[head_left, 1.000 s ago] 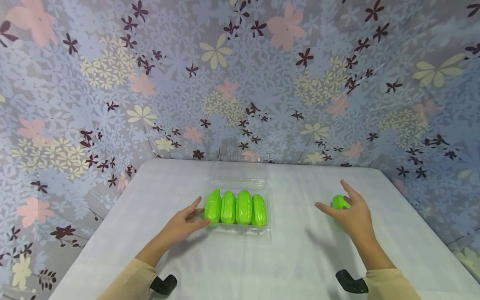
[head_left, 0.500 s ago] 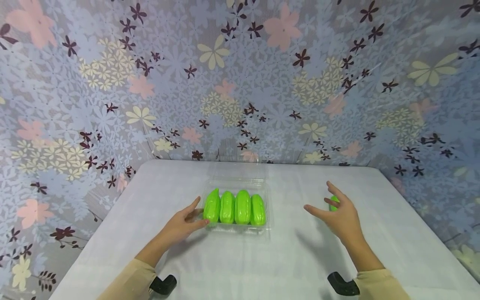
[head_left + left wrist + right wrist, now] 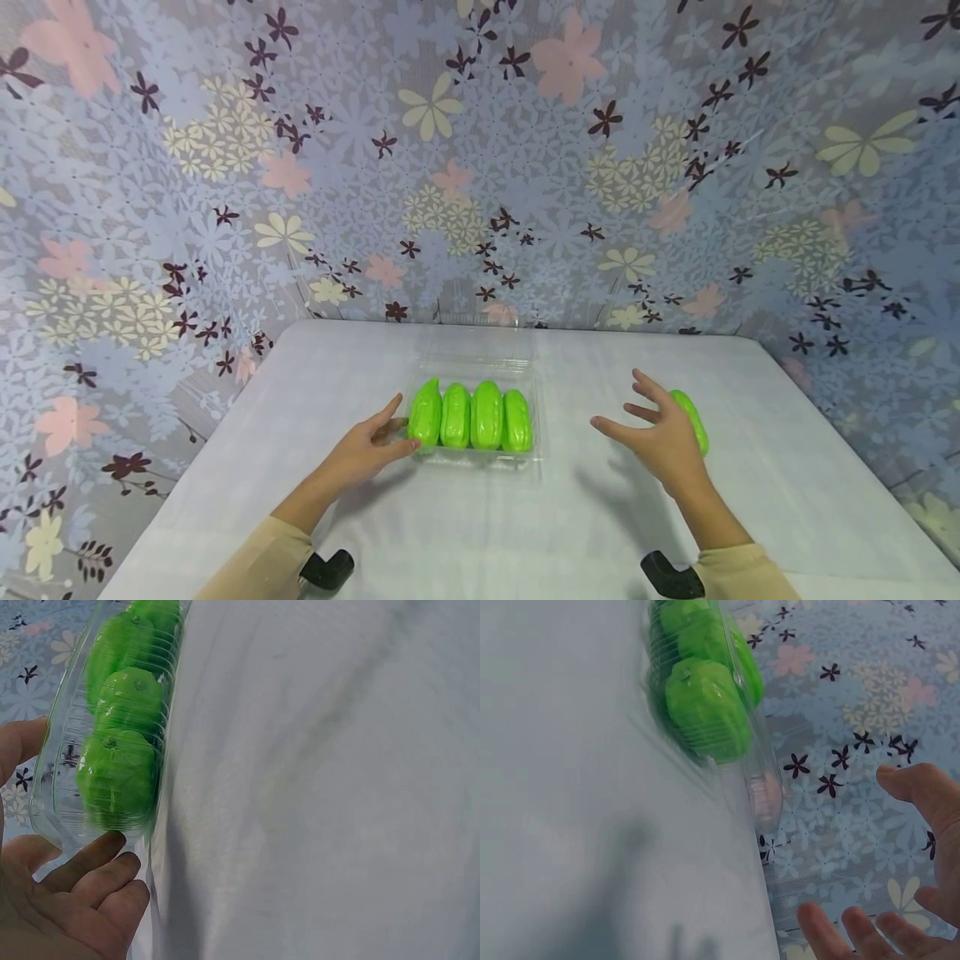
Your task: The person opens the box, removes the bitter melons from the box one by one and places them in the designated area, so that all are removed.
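Observation:
A clear plastic container [image 3: 538, 417] stands on the white-covered table and holds a row of several glossy green, elongated, ribbed vegetables [image 3: 487, 415], which look like plastic ones. My left hand [image 3: 366, 450] holds its left end, thumb at the near corner and fingers against the end wall; the left wrist view shows this grip on the container [image 3: 60, 787]. Another green ribbed vegetable [image 3: 697, 429] lies loose on the right, partly behind my right hand [image 3: 667, 442]. That hand hovers between it and the container, fingers spread, with nothing in them.
The container's clear lid [image 3: 476, 340] stands raised at the back. White cloth covers the table [image 3: 480, 533], and a flower-patterned cloth [image 3: 480, 167] hangs behind it. A black curved piece [image 3: 327, 570] sits at the left wrist, another black piece [image 3: 672, 575] at the right.
My right hand has moved left, away from over the loose green vegetable, which now shows more. The left hand and the container have stayed put.

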The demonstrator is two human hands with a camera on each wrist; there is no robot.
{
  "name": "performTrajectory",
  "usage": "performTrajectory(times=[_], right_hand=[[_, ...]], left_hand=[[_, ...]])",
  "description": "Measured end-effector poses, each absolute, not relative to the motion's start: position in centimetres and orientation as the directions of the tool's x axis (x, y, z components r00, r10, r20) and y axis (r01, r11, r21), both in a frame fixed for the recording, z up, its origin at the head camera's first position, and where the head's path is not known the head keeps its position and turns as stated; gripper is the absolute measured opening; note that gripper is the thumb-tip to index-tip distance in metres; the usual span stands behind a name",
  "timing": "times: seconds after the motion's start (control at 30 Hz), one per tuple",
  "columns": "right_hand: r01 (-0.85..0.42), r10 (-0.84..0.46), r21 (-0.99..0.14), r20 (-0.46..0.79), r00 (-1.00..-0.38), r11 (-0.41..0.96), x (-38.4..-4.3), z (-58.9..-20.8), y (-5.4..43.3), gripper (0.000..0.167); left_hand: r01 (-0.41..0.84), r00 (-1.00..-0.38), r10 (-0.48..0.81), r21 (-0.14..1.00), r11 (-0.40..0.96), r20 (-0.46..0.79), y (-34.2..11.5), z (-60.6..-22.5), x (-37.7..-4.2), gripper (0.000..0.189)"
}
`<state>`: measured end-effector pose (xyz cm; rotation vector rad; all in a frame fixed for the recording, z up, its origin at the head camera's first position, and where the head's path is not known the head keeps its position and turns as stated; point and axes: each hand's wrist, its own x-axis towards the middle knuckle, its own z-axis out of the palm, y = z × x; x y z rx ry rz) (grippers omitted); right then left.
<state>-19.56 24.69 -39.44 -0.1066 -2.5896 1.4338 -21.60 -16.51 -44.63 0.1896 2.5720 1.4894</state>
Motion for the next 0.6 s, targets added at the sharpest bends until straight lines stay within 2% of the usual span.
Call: performTrajectory(times=[0.6], right_hand=[[-0.047, 0.110, -0.881, 0.112, -0.988, 0.470, -20.0, -40.1, 22.5, 0.103]], left_hand=[[0.018, -0.982, 0.173, 0.868, 0.496, -0.079, -16.2, -44.5, -21.6, 0.091]])
